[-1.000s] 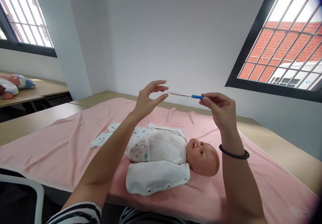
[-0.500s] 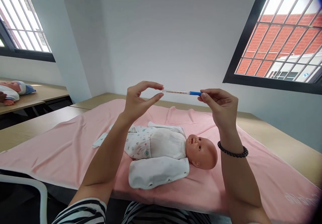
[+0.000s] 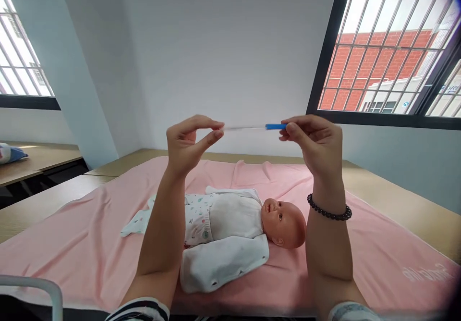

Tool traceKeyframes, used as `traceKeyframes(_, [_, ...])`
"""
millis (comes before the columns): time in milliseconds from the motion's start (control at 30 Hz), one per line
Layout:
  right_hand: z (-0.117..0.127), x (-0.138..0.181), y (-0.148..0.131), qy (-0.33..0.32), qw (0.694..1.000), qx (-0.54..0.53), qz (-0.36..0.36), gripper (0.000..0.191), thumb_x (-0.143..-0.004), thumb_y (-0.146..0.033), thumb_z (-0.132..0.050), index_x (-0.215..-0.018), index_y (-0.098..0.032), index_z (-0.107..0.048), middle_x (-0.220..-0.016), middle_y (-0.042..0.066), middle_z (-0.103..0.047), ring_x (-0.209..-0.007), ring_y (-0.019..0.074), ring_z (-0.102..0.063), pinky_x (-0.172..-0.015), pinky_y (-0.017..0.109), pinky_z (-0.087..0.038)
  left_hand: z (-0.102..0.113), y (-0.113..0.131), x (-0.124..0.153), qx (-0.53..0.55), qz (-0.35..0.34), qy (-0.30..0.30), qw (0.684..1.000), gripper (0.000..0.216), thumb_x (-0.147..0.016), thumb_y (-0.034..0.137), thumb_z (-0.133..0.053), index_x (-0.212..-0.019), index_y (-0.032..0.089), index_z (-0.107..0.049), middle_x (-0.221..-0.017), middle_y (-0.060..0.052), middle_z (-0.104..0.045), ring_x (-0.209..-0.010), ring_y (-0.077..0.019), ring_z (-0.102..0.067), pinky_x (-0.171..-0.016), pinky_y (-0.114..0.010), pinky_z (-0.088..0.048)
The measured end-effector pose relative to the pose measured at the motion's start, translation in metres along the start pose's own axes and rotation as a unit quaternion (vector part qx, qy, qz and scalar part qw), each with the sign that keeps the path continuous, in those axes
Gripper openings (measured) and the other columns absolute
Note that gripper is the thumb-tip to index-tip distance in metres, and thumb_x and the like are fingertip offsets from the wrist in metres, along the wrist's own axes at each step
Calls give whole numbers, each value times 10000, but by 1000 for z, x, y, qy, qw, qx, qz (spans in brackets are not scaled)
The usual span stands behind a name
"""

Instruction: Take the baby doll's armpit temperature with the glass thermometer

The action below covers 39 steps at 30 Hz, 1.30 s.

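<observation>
A slim glass thermometer point(image 3: 245, 127) with a blue end is held level in the air, in front of the grey wall. Its clear tip is pinched between thumb and fingers of my left hand point(image 3: 190, 143). The blue end sits in the pinch of my right hand point(image 3: 313, 141), whose wrist wears a dark beaded bracelet. Below and between my arms, a baby doll point(image 3: 284, 222) lies on its back with its head to the right. It wears a white top point(image 3: 236, 215) and patterned trousers; my left forearm hides part of its legs.
A pink blanket point(image 3: 90, 244) covers much of the wooden table point(image 3: 392, 186). A white tubular rail point(image 3: 32, 282) stands at the lower left. Another table point(image 3: 54, 160) at the left bears a blue and white item point(image 3: 12, 153). Barred windows point(image 3: 389, 52) are set in the walls.
The view has turned to the right and slightly up. My left fingers have closed on the thermometer's clear tip; its scale marks show less clearly now.
</observation>
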State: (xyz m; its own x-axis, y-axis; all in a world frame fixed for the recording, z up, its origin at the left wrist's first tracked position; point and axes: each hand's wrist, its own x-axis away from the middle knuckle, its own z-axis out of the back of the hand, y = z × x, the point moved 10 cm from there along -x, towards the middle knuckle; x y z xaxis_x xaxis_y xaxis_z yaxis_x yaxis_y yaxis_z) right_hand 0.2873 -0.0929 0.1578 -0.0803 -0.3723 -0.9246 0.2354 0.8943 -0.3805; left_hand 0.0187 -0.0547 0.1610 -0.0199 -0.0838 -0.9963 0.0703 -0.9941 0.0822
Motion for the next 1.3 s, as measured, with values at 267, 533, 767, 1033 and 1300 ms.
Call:
traceKeyframes(267, [-8,19,37,-39,996,-16,-84,254,-843,-475,-789,-843,-222,-761,-710,7,-734,-646,158,-710,-666,327,-656,1,1,17,-9,35,-25,999,81,-817,360,-833,-828,291,-793,-776,-5,-751,-757,-189,-688,-715,-371,-564])
traceKeyframes(533, [-7,19,32,-60,996,-27,-66,175,-833,-375,-823,-930,-234,-783,-805,9,-743,-725,155,-721,-713,313,-642,-4,9,18,-41,22,-75,996,67,-853,263,-797,-917,282,-794,-874,1,-773,-844,-184,-712,-789,-352,-575])
traceKeyframes(767, [-10,18,42,-80,993,-62,-56,177,-791,-296,-863,-942,-252,-783,-888,5,-746,-851,159,-719,-793,304,-623,-2,11,18,-65,11,-68,995,85,-847,287,-807,-929,282,-788,-903,0,-767,-872,-188,-713,-813,-352,-576])
traceKeyframes(1033, [-12,18,48,-86,990,-85,-73,164,-837,-389,-820,-857,-235,-768,-724,-8,-705,-670,136,-679,-670,300,-610,-5,4,20,-74,27,-88,993,135,-870,402,-780,-856,268,-779,-813,-9,-753,-816,-187,-700,-769,-359,-572])
traceKeyframes(1300, [-9,17,44,-77,994,-53,-58,226,-795,-385,-857,-918,-225,-755,-801,7,-725,-748,157,-712,-726,319,-628,-6,6,20,-103,13,-91,990,108,-879,374,-780,-923,277,-774,-897,-5,-752,-854,-185,-703,-795,-355,-567])
